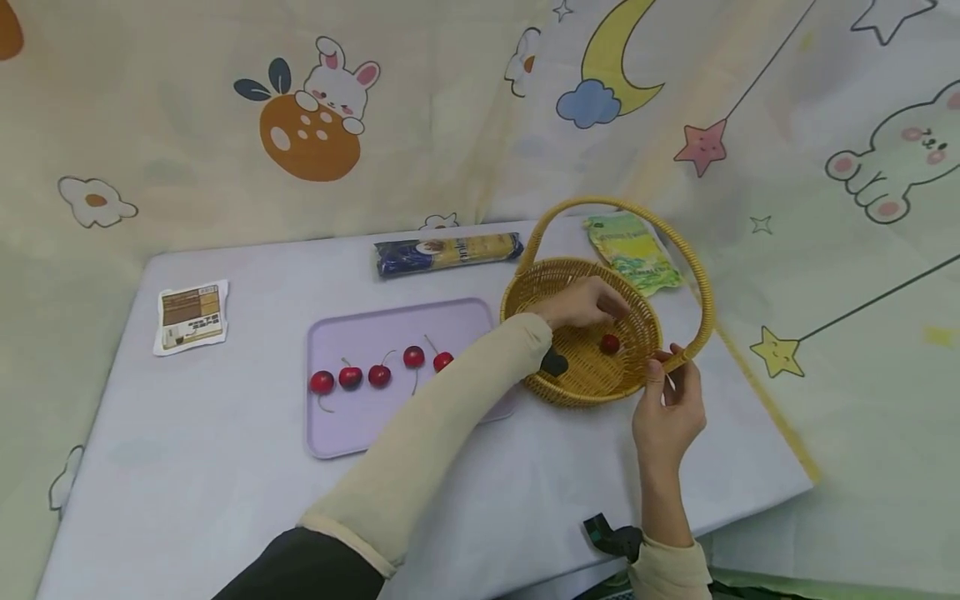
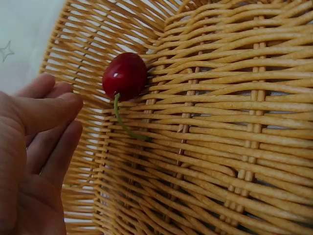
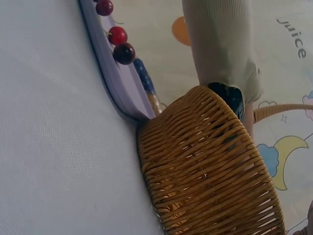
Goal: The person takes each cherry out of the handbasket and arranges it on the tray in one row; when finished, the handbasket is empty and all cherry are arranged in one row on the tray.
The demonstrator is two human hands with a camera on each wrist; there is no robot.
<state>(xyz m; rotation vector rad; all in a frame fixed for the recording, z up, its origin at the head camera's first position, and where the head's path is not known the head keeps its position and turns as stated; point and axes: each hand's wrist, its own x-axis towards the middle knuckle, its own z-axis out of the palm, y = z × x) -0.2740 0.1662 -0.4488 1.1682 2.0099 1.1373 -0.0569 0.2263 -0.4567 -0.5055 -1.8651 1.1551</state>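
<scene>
A yellow-brown wicker basket (image 1: pixel 588 379) with a tall arched handle stands on the table. My left hand (image 1: pixel 585 302) reaches over its near-left rim into the bowl, fingers relaxed and holding nothing. Inside lies one dark red cherry (image 2: pixel 124 76) with a green stem, just beyond the fingertips (image 2: pixel 73 101) in the left wrist view. At the right side, my right hand (image 1: pixel 671 412) grips the basket where the handle meets the rim. A lilac tray (image 1: pixel 345 433) left of the basket carries several stemmed red cherries (image 1: pixel 350 377), and the left sleeve crosses above it.
Behind the tray lies a long blue-and-yellow packet (image 1: pixel 450 253). A green-and-yellow pouch (image 1: pixel 633 252) sits behind the basket. A small white-and-brown packet (image 1: pixel 192 317) is at the far left. A printed curtain (image 1: pixel 450 108) hangs along the table's back edge.
</scene>
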